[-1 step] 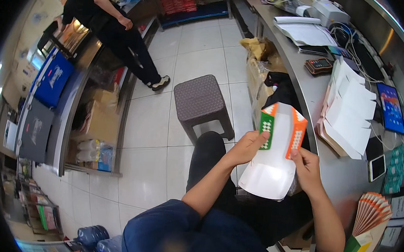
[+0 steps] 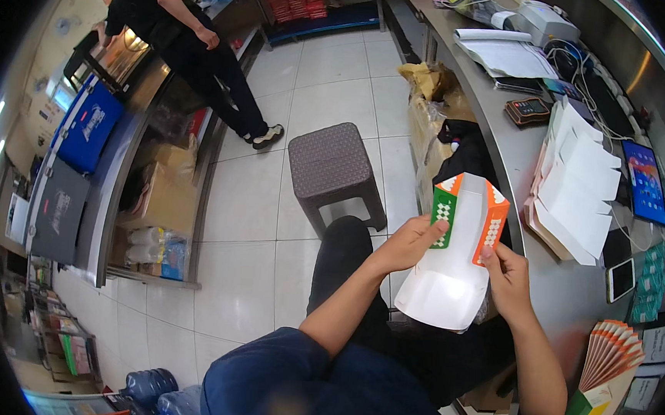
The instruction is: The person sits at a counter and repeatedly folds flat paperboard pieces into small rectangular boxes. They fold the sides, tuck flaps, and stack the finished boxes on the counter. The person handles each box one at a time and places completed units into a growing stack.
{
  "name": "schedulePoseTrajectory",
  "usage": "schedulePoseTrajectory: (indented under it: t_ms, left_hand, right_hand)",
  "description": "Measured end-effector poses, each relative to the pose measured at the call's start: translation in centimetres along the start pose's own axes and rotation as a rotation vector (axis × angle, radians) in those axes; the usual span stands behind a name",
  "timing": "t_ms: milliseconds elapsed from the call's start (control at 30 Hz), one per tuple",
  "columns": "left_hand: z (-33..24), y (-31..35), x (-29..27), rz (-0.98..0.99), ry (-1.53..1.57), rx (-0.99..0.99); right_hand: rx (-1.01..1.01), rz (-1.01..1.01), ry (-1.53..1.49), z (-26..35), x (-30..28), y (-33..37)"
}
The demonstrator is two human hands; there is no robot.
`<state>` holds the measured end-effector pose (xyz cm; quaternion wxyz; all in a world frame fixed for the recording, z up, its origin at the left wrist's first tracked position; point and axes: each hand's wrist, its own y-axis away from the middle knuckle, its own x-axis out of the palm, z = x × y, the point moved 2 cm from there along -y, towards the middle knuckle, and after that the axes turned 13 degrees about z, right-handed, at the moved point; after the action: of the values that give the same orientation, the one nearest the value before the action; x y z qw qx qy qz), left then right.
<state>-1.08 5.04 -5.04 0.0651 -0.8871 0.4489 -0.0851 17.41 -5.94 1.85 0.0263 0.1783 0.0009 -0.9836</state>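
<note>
A partly folded paperboard food carton [image 2: 460, 224] is held up in front of me, its plain white inside facing me. Its left side flap is green and its right one orange, both with white patterns. My left hand [image 2: 411, 245] grips the green flap, thumb on top and fingers behind. On the other side my right hand [image 2: 507, 275] pinches the orange flap, thumb in front. The carton's wide white end panel hangs toward my lap. Fingers behind the board are partly hidden.
Right, a metal counter [image 2: 499, 134] bears stacked white carton blanks [image 2: 577, 186], a tablet [image 2: 644, 181], a phone [image 2: 620, 280] and fanned orange-edged cartons [image 2: 607, 354]. Ahead stands a grey stool [image 2: 332, 157]. A person in black [image 2: 182, 35] stands at the left counter, near a blue bag [image 2: 88, 125].
The view has shifted very slightly. Both hands keep the same hold on the carton, and the person at the left has moved an arm a little.
</note>
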Motion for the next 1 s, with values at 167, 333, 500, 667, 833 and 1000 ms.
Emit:
schedulePoseTrajectory:
  t_ms: [167,333,500,667,833,1000]
  left_hand:
    - [-3.2,-0.2,0.6,-0.103,-0.257,0.035]
    - [-3.8,-0.3,2.7,-0.009,-0.414,0.083]
    - [-2.2,-0.7,4.3,0.075,0.020,-0.094]
    - [-1.8,0.1,0.0,-0.149,0.733,-0.142]
    - [-1.9,2.0,-2.4,-0.077,0.654,-0.155]
    - [-5.3,0.7,-0.7,0.497,-0.263,0.139]
  right_hand:
    - [-0.025,-0.136,0.379,1.4,-0.4,-0.5]
    - [-0.131,-0.179,0.554,1.2,0.4,-1.0]
    - [-0.224,0.053,0.490,1.5,1.5,-0.9]
    - [-0.237,0.097,-0.010,0.4,-0.4,-1.5]
    - [-0.116,0.169,-0.214,0.5,0.3,-1.9]
    - [0.091,0.090,0.058,0.6,-0.2,-0.9]
